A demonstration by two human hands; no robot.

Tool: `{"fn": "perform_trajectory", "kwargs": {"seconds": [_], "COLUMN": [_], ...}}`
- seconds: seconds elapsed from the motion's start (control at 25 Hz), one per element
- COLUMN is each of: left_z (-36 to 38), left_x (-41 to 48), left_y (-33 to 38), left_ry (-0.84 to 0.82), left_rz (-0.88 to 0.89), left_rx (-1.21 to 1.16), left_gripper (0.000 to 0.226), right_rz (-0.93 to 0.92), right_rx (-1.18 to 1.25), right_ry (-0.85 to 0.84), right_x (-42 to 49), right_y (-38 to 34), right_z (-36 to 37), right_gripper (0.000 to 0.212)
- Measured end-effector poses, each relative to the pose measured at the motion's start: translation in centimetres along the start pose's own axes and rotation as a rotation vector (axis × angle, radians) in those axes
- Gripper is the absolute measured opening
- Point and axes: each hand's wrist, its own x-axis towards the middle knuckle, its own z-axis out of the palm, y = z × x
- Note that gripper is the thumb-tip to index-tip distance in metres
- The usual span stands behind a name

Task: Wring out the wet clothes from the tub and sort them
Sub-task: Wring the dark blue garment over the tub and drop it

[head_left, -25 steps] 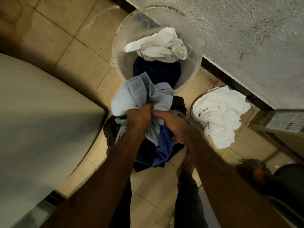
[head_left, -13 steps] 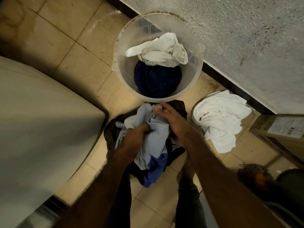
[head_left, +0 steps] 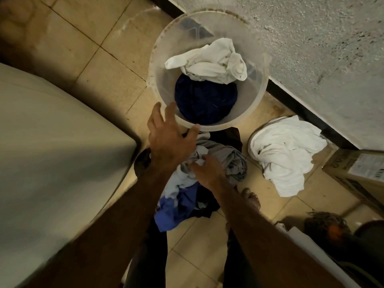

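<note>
A translucent round tub [head_left: 160, 88] stands on the tiled floor by the wall. Inside it a white garment [head_left: 212, 62] lies over a dark navy one [head_left: 205, 100]. My left hand [head_left: 168, 138] hovers at the tub's near rim with fingers spread, holding nothing. Just below the tub is a floor pile of dark and blue clothes [head_left: 182, 204] with a pale grey-blue garment [head_left: 230, 161] on top. My right hand [head_left: 207, 173] lies on that pile, fingertips curled into the pale garment. To the right, a separate heap of white clothes [head_left: 286, 152] sits on a round container.
A large pale appliance or lid [head_left: 52, 163] fills the left side. The rough wall with its dark skirting [head_left: 311, 48] runs along the top right. A cardboard box [head_left: 359, 169] and another person's head [head_left: 326, 223] are at the right. My bare foot [head_left: 251, 199] stands beside the pile.
The pale garment went down from my raised hands onto the floor pile. My left hand let go of it and moved up to the tub's rim; my right hand stayed on the garment.
</note>
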Motion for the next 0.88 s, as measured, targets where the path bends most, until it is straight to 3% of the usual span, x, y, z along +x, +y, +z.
{"fn": "perform_trajectory", "kwargs": {"seconds": [0.08,0.2,0.32,0.56,0.72,0.76,0.88], "left_z": [1.6,4.1,5.4,5.2,5.3,5.4,5.4], "left_x": [2.2,4.6,5.3,6.0,5.7,5.7,5.7], "left_y": [0.4,-1.0,-2.4,-2.2,-2.6,-2.7,-3.0], "left_ry": [-0.09,-0.347,-0.374,-0.42,-0.391,-0.374,-0.35], "left_rz": [0.187,0.206,0.268,0.271,0.305,0.317,0.332], "left_rx": [0.271,0.459,0.536,0.505,0.467,0.453,0.44], "left_gripper": [0.072,0.064,0.059,0.052,0.065,0.066,0.063], "right_rz": [-0.111,-0.288,-0.536,-0.514,-0.439,-0.422,-0.36], "right_rx": [-0.179,-0.032,-0.105,-0.713,-0.739,-0.776,-0.876], "right_ry": [0.115,0.47,0.681,0.395,0.137,0.127,0.188], "right_x": [0.4,0.0,2.6,14.2,18.3,19.1,18.7], "right_y": [-1.1,-4.2,-8.4,-14.7,-16.3,-16.2,-15.1], "right_z": [-0.4,-2.9,-5.7,-10.5,-9.8,-9.6,-9.3], "right_gripper": [0.035,0.02,0.016,0.049,0.099,0.098,0.07]}}
